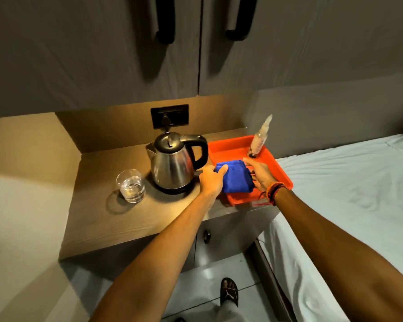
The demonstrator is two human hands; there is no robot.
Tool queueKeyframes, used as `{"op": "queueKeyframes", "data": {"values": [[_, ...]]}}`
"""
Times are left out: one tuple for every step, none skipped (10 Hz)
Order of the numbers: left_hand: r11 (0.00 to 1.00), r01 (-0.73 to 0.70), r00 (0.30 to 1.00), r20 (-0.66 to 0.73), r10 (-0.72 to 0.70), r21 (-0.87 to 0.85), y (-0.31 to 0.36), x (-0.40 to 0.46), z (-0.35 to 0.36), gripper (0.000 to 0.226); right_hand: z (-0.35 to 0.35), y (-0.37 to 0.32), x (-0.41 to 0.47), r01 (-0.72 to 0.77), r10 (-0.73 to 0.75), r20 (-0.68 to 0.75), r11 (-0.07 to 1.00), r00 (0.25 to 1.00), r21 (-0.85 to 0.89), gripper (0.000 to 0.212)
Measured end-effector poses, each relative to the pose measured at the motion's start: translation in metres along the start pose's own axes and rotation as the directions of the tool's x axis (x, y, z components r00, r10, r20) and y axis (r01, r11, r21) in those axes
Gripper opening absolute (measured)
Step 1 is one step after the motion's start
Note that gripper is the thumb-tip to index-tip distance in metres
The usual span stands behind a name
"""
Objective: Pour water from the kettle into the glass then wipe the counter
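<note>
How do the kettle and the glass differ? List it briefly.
The kettle is shiny metal with a black handle and lid; the glass is clear and open-topped. The kettle is far bigger than the glass. The kettle sits on a base; the glass stands directly on the counter, holding water. Both are upright.

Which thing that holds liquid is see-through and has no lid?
The glass, left of the kettle. You can see water through it. The kettle is shiny metal, and the spray bottle stands capped in the tray.

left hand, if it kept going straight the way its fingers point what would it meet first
The left hand already touches the blue cloth; beyond that, probably the orange tray floor, though depth is unclear.
</note>
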State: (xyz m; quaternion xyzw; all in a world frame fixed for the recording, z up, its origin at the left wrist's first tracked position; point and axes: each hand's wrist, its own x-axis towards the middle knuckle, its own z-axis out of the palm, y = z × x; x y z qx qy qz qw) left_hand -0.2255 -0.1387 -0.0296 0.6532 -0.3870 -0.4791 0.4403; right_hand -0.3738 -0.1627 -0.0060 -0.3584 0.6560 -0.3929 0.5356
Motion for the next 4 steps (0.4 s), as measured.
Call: {"op": "queueKeyframes", "data": {"values": [[0.971,0.014,0.999,0.041,-0.024,0.238,0.001,0.009,0.023,0.039,-0.026,0.009,0.015,0.045,-0.054,-0.032,0.971,0.998,-0.235,0.035],[0.811,-0.093,0.994,0.093,0.048,0.578,0.002,0.009,0.033,0.042,-0.03,0.017,0.022,0.066,-0.084,-0.02,0.887,0.996,-0.457,0.048],[0.685,-0.167,0.986,0.135,0.101,0.709,-0.001,0.007,0.04,0.046,-0.027,0.028,0.026,0.106,-0.096,0.052,0.752,0.994,-0.651,0.059],[0.646,-0.232,0.972,0.151,0.18,0.727,-0.002,0.004,0.036,0.056,-0.025,0.03,0.027,0.171,-0.143,0.107,0.583,0.984,-0.794,0.065]]}}
